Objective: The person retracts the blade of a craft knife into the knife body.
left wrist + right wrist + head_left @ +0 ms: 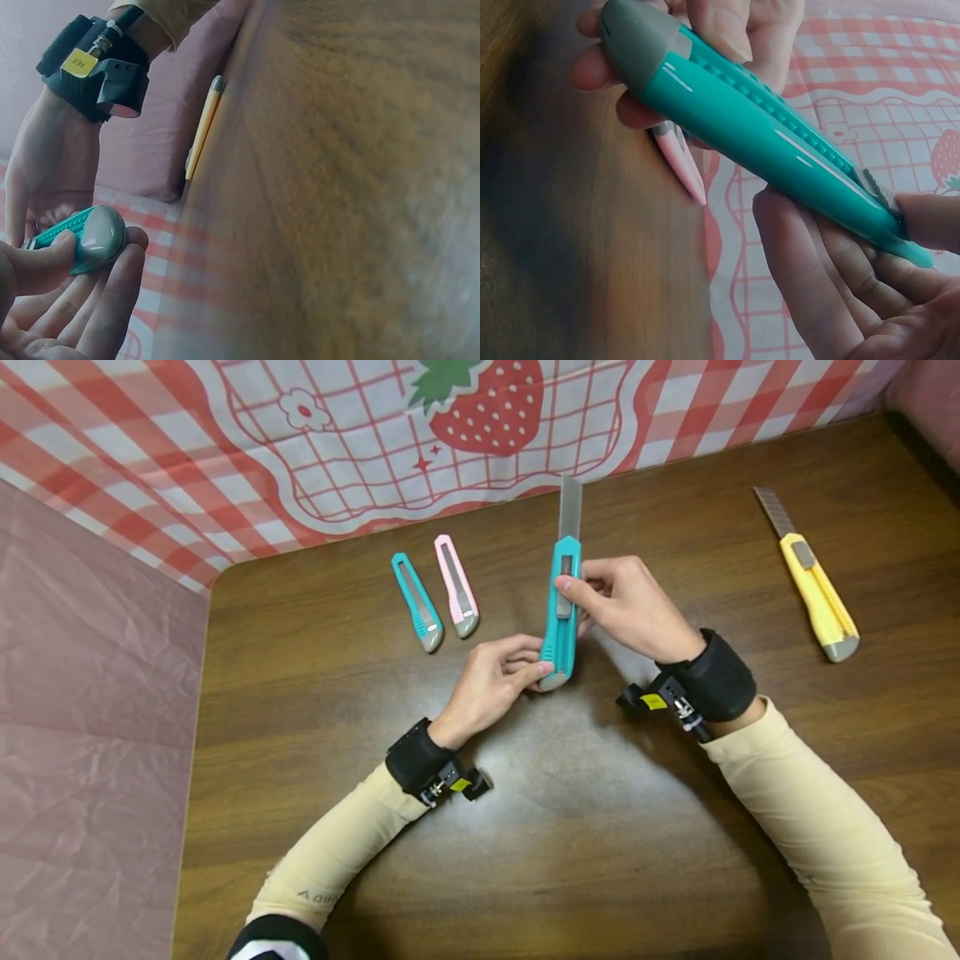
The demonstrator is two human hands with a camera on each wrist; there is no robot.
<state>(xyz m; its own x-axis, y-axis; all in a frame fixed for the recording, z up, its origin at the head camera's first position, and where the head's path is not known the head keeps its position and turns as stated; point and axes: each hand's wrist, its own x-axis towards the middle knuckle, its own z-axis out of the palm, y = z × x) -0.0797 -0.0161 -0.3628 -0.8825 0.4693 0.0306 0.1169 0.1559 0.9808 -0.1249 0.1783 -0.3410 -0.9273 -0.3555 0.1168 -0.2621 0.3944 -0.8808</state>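
A large teal utility knife (560, 635) is held up off the table between both hands, its wide blade (571, 508) extended toward the back. My left hand (491, 681) pinches the knife's grey-capped end between thumb and fingers. Higher on the body, my right hand (630, 606) grips it, the thumb on the grey slider. In the right wrist view the right thumb (930, 221) touches the ridged slider (877, 187), with the fingers beneath the handle. The left wrist view shows the grey end cap (103, 236) close up in the left fingers.
Left of the hands, a small teal utility knife (417, 602) and a pink utility knife (457, 585) lie side by side. A yellow utility knife (816, 585) with its blade out lies at the right. Behind the wooden table (570, 827) hangs a red-and-white checked cloth (360, 443).
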